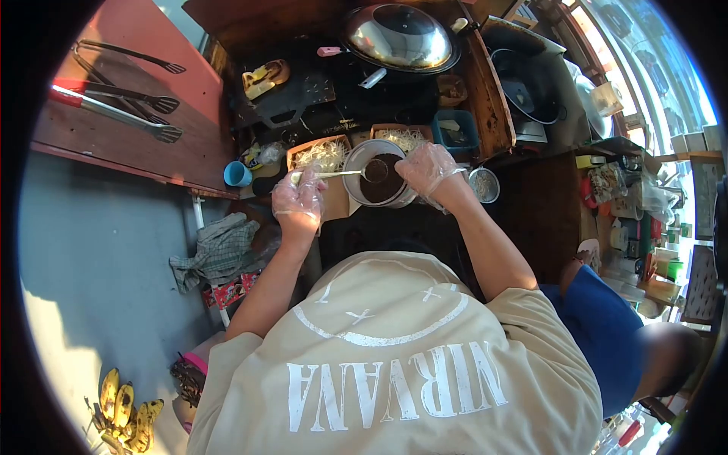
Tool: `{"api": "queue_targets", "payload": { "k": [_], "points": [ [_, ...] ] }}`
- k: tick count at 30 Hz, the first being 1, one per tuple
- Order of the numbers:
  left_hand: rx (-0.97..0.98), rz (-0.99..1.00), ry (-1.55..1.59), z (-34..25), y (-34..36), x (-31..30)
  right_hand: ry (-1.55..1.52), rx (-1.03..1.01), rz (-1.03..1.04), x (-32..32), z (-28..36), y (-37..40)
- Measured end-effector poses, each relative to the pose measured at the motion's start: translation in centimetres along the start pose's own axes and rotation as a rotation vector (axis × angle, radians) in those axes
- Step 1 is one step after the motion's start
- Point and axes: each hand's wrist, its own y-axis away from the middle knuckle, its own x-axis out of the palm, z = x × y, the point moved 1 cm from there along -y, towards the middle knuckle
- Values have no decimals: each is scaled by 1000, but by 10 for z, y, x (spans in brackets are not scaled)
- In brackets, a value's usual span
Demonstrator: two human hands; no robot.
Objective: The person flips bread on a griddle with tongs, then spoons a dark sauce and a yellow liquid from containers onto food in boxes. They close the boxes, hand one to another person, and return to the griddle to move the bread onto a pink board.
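Note:
My left hand (299, 196), in a clear plastic glove, grips the handle of a small strainer (375, 171). The strainer's round head is over a white tub (353, 188) that holds dark brown powder (390, 186). At the tub's right rim is my right hand (428, 171), also gloved, with its fingers closed; what they hold is hidden. Behind the tub, two cardboard boxes with pale shreds (322, 155) stand to its left and right.
A lidded pan (398, 38) stands at the back. Tongs (129, 106) lie on the left board, near a blue cup (237, 174). A blue container (456, 133) and a small metal bowl (484, 185) are right. Another person in blue (599, 330) is at lower right.

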Motion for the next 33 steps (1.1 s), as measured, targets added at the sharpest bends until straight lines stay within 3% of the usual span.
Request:
{"api": "queue_targets", "payload": {
  "k": [3,5,9,12,14,16,18,20,24,27,31,33],
  "points": [
    [-60,-15,163,0,-6,2,16,-6,-1,-1,-1,0],
    [-203,-66,315,5,-14,-2,26,31,54,-1,-1,-1],
    [-170,-171,600,8,-40,-31,69,26,70,3,-7,4],
    [-34,-228,531,31,-63,-55,3,91,130,-11,-2,9],
    [-24,-227,467,57,-74,-64,-206,316,170,-18,0,12],
    [-12,-225,401,92,-85,-64,-137,265,171,-11,-5,15],
    [44,-261,114,115,-92,-59,-69,216,172,-2,-10,21],
    [-28,-291,235,127,-92,-51,96,100,99,4,-14,28],
    [27,-368,57,160,-103,-41,124,103,120,2,-12,40],
    [-15,-376,117,161,-104,-41,-5,170,263,-4,-11,45],
    [-90,-409,123,163,-105,-50,-177,346,235,18,-19,59],
    [17,-470,15,161,-106,-57,-359,455,142,26,-22,66]
  ]
}}
